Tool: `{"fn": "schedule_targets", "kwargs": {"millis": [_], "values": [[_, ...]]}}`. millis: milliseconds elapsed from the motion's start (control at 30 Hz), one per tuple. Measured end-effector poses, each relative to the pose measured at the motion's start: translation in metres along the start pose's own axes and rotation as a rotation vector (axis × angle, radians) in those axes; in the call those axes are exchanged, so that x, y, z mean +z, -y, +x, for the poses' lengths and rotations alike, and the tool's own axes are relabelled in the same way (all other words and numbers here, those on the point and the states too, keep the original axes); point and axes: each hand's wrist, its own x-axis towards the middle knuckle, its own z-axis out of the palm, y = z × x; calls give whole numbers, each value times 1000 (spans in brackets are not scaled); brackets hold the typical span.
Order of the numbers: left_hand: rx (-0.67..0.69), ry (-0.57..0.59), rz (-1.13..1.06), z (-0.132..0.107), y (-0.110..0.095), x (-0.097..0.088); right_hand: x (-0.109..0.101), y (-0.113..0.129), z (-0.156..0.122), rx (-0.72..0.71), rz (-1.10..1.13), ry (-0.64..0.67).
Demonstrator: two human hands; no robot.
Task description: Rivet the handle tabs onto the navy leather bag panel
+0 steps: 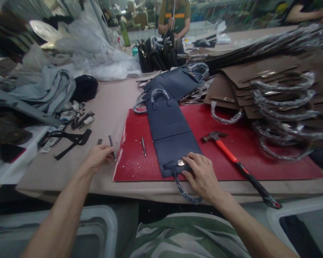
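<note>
Pressing our right hand (201,175) flat on one navy leather bag panel (169,132) on the red board (131,157), we narrowly pinch one thin dark strip (112,145) in our left hand (97,157) just left of it; one claw hammer (228,154) and one steel punch (143,146) lie on it, one co-worker (174,18) standing beyond it.

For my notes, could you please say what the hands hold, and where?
The right hand presses the navy leather bag by its metal clasp; the left hand seems to pinch a narrow dark strip's end.
</note>
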Motion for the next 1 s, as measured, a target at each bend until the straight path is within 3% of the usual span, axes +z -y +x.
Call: {"fn": "schedule_targets", "kwargs": {"millis": [100, 200, 333, 467, 600, 733, 900, 1000], "values": [[-21, 118, -452, -26, -6, 13, 1, 1, -1, 4, -5, 3], [-21, 219, -704, -53, -13, 40, 1, 2, -2, -1, -7, -4], [-9, 252, -803, -79, -15, 78, 1, 5, -6, -10, -20, -14], [111, 168, -734, -87, -9, 97, 3, 7, -8, -5, -45, -18], [229, 47, -643, -82, -3, 96, 4, 8, -10, -5, -51, -33], [240, -32, -608, -76, 0, 88, 5, 11, -10, 7, -87, -46], [237, -175, -561, -59, 8, 65, 5, 12, -9, -3, -122, -53], [236, -261, -361, -37, 18, 44, 6, 7, -9, -52, -147, -105]]}}
